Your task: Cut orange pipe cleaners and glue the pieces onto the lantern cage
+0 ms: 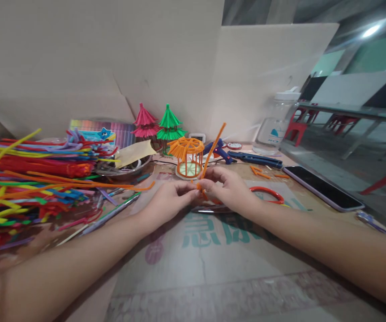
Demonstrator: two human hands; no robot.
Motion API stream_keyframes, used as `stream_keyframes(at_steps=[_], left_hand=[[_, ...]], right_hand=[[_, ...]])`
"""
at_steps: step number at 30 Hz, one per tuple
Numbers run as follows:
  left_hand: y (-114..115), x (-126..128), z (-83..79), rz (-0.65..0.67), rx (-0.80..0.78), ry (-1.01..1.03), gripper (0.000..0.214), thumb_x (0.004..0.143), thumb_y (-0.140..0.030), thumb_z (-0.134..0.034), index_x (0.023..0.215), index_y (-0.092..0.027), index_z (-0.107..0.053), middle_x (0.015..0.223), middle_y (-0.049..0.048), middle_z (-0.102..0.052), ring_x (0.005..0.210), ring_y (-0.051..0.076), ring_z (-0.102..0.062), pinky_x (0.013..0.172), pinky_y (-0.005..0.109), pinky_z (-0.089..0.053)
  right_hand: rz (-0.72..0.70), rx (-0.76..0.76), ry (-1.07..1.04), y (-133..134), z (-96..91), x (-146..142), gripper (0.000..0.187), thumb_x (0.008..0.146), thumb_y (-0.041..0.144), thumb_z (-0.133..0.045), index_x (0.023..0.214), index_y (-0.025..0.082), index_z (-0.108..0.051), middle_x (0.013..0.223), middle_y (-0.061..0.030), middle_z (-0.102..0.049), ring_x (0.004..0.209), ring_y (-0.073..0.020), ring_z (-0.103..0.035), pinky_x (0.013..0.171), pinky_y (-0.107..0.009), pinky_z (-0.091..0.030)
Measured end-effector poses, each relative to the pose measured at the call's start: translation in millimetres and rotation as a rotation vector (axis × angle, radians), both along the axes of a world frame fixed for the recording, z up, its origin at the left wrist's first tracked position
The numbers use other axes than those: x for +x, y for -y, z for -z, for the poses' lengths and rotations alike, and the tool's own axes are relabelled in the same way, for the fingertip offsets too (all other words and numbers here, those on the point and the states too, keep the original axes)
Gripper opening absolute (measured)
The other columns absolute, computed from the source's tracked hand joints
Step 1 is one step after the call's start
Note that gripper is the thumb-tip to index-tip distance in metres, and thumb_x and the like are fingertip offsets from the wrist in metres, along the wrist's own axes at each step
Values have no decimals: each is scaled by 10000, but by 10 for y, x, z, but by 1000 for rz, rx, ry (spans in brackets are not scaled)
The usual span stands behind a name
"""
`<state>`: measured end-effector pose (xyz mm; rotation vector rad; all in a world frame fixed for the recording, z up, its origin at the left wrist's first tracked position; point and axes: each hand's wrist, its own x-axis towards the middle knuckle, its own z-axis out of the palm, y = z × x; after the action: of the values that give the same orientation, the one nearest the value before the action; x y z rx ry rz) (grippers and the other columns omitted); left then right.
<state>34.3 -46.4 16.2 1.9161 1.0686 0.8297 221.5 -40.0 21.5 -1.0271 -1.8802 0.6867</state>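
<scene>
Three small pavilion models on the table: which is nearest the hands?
The orange pavilion, just behind the right hand; the pink pavilion and green pavilion stand farther back by the cardboard wall.

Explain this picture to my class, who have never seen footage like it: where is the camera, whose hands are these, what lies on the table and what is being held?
No machine here: a person works with two bare hands. The one picture comes from a camera worn on the head, looking forward and down, so both arms reach in from the bottom edge. The left hand and right hand meet in the middle and both pinch the lower end of an orange pipe cleaner, which slants upward. Behind it stands a small orange pavilion model. On the cardboard surface lie a pile of coloured pipe cleaners at the left, a blue glue gun, an orange ring and a phone at the right.
</scene>
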Motion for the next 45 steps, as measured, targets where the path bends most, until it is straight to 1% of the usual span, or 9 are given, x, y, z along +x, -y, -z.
stream_keyframes(at_steps=[4, 8, 15, 21, 25, 31, 38, 42, 45], left_hand=[[12, 5, -7, -25, -22, -6, 249, 858, -336, -581, 883, -150, -744, 865, 52, -757, 774, 179, -669, 706, 254, -495], [13, 9, -12, -5, -31, -9, 260, 861, -347, -579, 907, -151, -744, 870, 50, -751, 776, 176, -660, 708, 254, -491], [4, -7, -36, -6, 74, -81, 363, 907, -409, -513, 848, -139, -747, 798, 35, -716, 726, 161, -616, 641, 234, -446], [0, -11, -19, 42, 38, -84, 348, 912, -392, -506, 831, -147, -739, 802, 33, -730, 731, 165, -631, 654, 240, -453], [3, 2, -11, 45, -4, -56, 275, 886, -350, -550, 848, -155, -742, 825, 32, -745, 750, 167, -649, 677, 239, -471], [1, 2, -26, 26, 0, -85, 259, 881, -328, -556, 865, -152, -745, 849, 29, -751, 765, 164, -653, 686, 234, -471], [6, 3, -28, 25, 8, -87, 250, 875, -307, -552, 848, -149, -743, 844, 26, -749, 774, 163, -648, 694, 228, -470], [11, 5, -33, 61, -6, -98, 248, 874, -312, -548, 836, -155, -735, 813, 11, -730, 743, 144, -620, 663, 216, -441], [-2, -11, -53, 47, 3, -95, 329, 896, -360, -501, 746, -141, -696, 683, -4, -643, 632, 117, -531, 584, 218, -378]], right_hand=[[16, -27, 91, 6, -28, 6, 147, 836, 328, -610, 832, 191, -664, 833, -23, -722, 764, -171, -632, 695, -285, -467], [2, -27, 121, -7, -24, 3, 164, 839, 330, -607, 782, 187, -666, 795, -25, -715, 751, -175, -628, 687, -287, -461], [-8, -46, 81, -22, -6, 6, 185, 831, 350, -586, 736, 190, -587, 712, -1, -635, 668, -148, -558, 633, -270, -435], [-16, -53, -11, -42, 24, 11, 175, 826, 358, -578, 759, 197, -562, 721, 10, -606, 674, -139, -544, 627, -260, -429], [-21, -55, -6, -43, 19, 9, 176, 824, 353, -580, 753, 194, -554, 714, 14, -591, 661, -131, -532, 616, -253, -423], [-82, -114, -41, -21, -3, 5, 197, 833, 367, -561, 823, 177, -610, 778, -14, -642, 697, -144, -573, 648, -269, -455], [-88, -132, 34, -32, -3, 10, 193, 814, 321, -588, 886, 176, -693, 860, -38, -719, 767, -172, -637, 714, -293, -486], [-84, -205, 40, -56, 16, 17, 199, 797, 361, -625, 804, 173, -690, 740, -26, -700, 687, -170, -628, 646, -286, -480], [-92, -254, -31, -87, 45, 21, 214, 792, 379, -636, 789, 169, -675, 728, -21, -692, 662, -157, -621, 628, -276, -479]])
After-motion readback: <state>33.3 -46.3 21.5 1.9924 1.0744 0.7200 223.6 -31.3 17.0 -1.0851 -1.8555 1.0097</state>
